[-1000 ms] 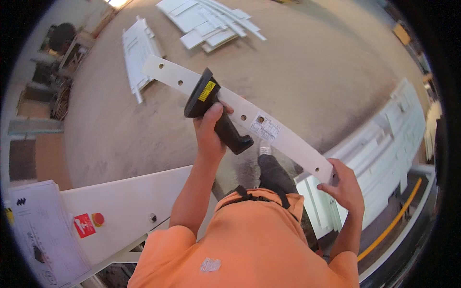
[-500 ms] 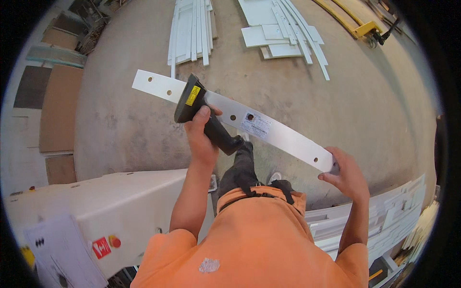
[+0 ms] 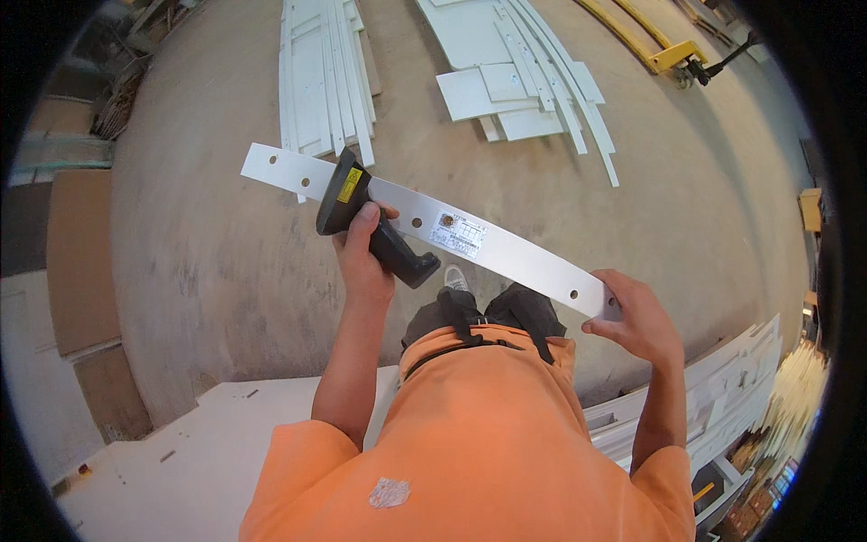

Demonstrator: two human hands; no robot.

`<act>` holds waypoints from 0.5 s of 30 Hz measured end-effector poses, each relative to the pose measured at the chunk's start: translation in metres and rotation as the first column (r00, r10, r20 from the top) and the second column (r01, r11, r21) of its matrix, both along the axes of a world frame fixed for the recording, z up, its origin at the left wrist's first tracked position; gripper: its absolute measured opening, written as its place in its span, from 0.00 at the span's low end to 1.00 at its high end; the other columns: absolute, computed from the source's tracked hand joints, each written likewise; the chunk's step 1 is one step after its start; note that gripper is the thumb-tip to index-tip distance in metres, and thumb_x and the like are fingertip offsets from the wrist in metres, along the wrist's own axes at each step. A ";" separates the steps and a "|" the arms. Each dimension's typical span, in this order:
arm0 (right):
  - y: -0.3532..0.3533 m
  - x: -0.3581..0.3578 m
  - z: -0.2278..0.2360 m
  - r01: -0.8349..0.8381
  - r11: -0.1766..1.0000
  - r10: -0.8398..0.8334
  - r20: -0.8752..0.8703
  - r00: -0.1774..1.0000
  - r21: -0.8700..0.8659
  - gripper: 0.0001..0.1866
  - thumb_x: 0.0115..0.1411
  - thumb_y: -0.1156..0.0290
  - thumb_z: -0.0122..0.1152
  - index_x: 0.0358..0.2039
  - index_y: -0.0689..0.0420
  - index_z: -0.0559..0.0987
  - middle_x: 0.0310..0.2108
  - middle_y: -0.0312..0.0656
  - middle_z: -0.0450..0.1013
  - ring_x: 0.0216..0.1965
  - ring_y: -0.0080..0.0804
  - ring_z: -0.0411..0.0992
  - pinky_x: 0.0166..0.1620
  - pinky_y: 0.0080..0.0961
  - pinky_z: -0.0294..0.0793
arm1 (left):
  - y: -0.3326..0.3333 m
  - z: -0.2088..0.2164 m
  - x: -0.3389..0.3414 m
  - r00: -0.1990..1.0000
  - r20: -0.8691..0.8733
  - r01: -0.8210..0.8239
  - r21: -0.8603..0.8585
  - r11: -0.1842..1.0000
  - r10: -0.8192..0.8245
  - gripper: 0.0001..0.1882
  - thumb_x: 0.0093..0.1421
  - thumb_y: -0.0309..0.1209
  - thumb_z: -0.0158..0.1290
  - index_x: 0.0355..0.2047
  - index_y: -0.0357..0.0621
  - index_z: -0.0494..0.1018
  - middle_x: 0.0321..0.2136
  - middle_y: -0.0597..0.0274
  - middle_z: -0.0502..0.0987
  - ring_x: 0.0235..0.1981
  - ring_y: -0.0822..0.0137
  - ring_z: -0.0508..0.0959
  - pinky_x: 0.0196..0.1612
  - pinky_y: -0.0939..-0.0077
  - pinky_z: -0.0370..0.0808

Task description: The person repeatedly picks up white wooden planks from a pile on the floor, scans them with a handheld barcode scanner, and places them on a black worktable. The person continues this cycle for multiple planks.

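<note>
My left hand is closed round the grip of a black handheld barcode scanner with a yellow sticker on its head. Behind the scanner runs a long white strip panel with several drilled holes, slanting down from left to right. A printed label is stuck near the panel's middle. My right hand grips the panel's lower right end, thumb on one side and fingers on the other. Fingers of my left hand reach behind the scanner close to the panel; whether they also hold it is hidden.
On the floor ahead lie two stacks of white panels, one left and one right. A yellow pallet jack stands far right. More white strips are piled near my right side. At near left is a white machine cover; brown boards lean beyond it.
The panel and scanner have shifted slightly left in the view, both still held. The floor stacks appear lower, and the white machine cover has slid down, its red button out of view. My feet have moved.
</note>
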State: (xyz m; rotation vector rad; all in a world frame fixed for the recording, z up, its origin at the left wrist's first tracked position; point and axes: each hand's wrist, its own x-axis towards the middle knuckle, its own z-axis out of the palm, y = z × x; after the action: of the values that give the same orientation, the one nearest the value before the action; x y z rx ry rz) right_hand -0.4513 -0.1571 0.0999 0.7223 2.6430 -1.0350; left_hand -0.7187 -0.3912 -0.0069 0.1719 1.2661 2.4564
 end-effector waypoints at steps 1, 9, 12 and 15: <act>-0.002 -0.004 -0.002 -0.004 1.000 0.004 0.040 0.999 -0.001 0.31 0.44 0.68 0.76 0.50 0.61 0.75 0.41 0.51 0.76 0.42 0.52 0.74 0.46 0.38 0.73 | 0.002 -0.003 -0.004 1.000 0.010 0.004 0.007 1.000 -0.005 0.11 0.60 0.33 0.58 0.40 0.44 0.73 0.32 0.65 0.78 0.36 0.74 0.76 0.41 0.76 0.72; 0.072 -0.127 -0.046 -0.003 1.000 0.003 0.059 0.998 -0.009 0.30 0.44 0.64 0.75 0.48 0.61 0.76 0.38 0.52 0.77 0.41 0.54 0.75 0.45 0.40 0.74 | 0.098 -0.035 -0.121 0.980 0.193 0.079 -0.099 0.992 -0.059 0.13 0.60 0.34 0.59 0.42 0.42 0.74 0.29 0.64 0.78 0.30 0.74 0.77 0.31 0.77 0.75; 0.114 -0.170 -0.091 0.075 0.995 -0.070 0.075 0.995 -0.069 0.30 0.45 0.60 0.74 0.46 0.61 0.76 0.36 0.54 0.77 0.41 0.54 0.76 0.44 0.41 0.74 | 0.131 -0.060 -0.156 0.921 0.260 0.380 -0.452 0.807 -0.289 0.12 0.60 0.37 0.60 0.37 0.41 0.78 0.27 0.66 0.79 0.27 0.74 0.77 0.30 0.79 0.72; 0.166 -0.203 -0.156 0.189 0.982 -0.189 0.147 0.971 0.018 0.28 0.45 0.58 0.71 0.43 0.61 0.77 0.36 0.55 0.78 0.41 0.55 0.76 0.44 0.44 0.75 | 0.164 -0.097 -0.158 0.908 0.273 0.419 -0.567 0.709 -0.318 0.14 0.59 0.37 0.61 0.38 0.39 0.79 0.31 0.64 0.80 0.28 0.73 0.77 0.32 0.77 0.73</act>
State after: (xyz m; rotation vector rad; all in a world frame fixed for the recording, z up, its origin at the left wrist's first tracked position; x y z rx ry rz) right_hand -0.6541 0.0084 -0.0564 1.0272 2.4878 -0.9808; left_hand -0.8769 -0.2274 -0.1035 0.0460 1.6962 1.5805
